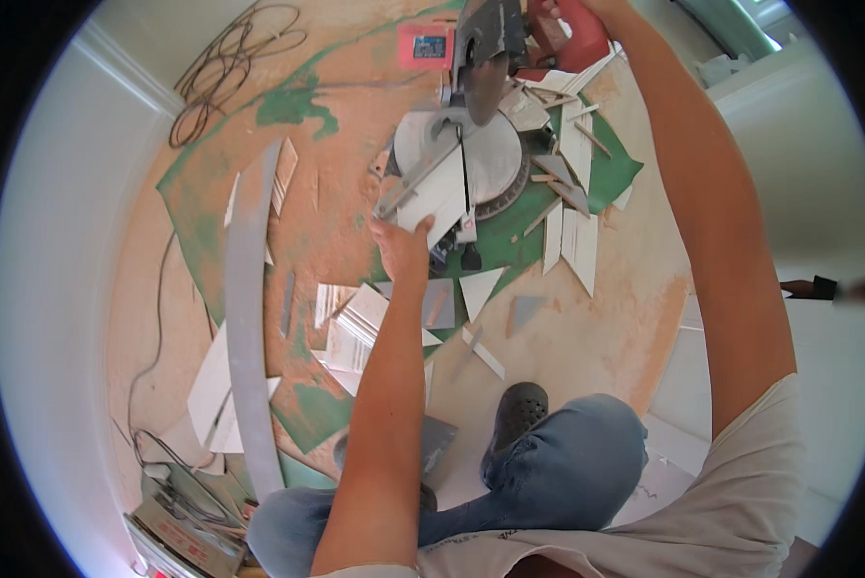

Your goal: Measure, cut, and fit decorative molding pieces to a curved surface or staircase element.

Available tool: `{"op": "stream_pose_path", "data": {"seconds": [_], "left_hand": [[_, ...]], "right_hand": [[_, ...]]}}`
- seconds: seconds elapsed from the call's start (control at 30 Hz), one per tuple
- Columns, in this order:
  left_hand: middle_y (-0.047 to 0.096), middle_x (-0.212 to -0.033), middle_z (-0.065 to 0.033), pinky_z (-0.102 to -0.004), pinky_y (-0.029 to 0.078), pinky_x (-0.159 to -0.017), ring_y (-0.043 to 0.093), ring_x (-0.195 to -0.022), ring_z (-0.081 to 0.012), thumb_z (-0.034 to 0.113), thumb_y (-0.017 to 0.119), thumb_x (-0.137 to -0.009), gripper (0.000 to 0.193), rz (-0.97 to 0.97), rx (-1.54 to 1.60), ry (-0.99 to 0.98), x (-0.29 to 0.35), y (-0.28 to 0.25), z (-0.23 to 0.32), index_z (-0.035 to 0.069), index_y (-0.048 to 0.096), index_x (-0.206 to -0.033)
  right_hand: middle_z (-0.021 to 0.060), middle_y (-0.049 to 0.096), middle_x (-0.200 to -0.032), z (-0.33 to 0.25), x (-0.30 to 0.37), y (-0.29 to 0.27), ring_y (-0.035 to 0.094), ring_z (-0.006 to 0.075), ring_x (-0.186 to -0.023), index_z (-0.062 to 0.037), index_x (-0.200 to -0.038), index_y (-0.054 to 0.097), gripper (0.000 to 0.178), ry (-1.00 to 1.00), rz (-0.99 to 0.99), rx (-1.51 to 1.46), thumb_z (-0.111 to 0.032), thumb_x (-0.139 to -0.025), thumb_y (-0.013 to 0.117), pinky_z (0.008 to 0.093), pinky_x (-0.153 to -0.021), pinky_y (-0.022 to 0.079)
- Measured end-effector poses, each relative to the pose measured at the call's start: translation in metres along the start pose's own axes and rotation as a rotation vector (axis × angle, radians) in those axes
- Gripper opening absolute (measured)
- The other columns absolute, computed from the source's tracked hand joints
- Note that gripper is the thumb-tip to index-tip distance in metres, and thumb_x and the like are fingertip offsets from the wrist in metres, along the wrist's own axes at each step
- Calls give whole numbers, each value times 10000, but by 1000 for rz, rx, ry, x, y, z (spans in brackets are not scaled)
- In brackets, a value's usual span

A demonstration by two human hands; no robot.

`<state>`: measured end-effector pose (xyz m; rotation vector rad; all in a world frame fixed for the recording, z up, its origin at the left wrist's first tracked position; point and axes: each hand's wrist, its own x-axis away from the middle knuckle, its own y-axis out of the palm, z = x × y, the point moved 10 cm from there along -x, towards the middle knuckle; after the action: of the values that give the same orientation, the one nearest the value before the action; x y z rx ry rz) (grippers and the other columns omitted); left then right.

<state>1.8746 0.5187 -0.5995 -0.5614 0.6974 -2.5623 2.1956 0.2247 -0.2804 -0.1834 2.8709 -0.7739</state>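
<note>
A miter saw [495,159] stands on the floor in front of me, its round grey table under a raised blade [486,89]. On that table lies a white trim board [440,202], set at an angle along the metal fence [413,181]. My left hand [404,249] is closed on the near end of this board, thumb on top, close to the fence's end. Up at the picture's top edge, my right hand [554,9] grips the handle by the saw's red housing [579,39]; part of that hand is cut off.
White and grey offcuts [355,328] lie scattered around the saw, over a dusty green sheet [302,414]. A long grey strip [249,289] runs along the left. Coiled black cable [225,72] sits by the wall. My shoe [521,409] is near the offcuts.
</note>
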Motion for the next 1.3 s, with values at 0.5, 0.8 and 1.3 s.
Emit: {"op": "stream_pose_path", "data": {"seconds": [0.5,0.8,1.3], "left_hand": [[469,-666,10,-259,346,-408,448,-495,-100,439,562,-1056,328,-651,755,-473,184,-225,109,130,513,-958],[555,-770,-21,-261,416,-495,510,-599,-104,421,591,-1051,381,-845,606,-412,301,-378,330,67,560,-1190],[606,-1292,-248,-404,450,-1051,600,-1199,-330,150,767,-918,582,-843,-70,416,478,-537,426,-78,483,-1372]], "right_hand": [[246,682,-1255,-24,106,-8,655,445,-1159,-153,-1499,498,560,313,-316,778,-458,-1032,447,511,-1013,489],[92,752,-921,-337,385,-68,720,132,-823,27,-1148,721,281,625,-107,-512,-203,-1004,647,292,-644,555],[72,714,-816,-580,668,-111,640,130,-760,27,-1022,732,339,919,325,-345,-307,-978,689,308,-725,520]]}}
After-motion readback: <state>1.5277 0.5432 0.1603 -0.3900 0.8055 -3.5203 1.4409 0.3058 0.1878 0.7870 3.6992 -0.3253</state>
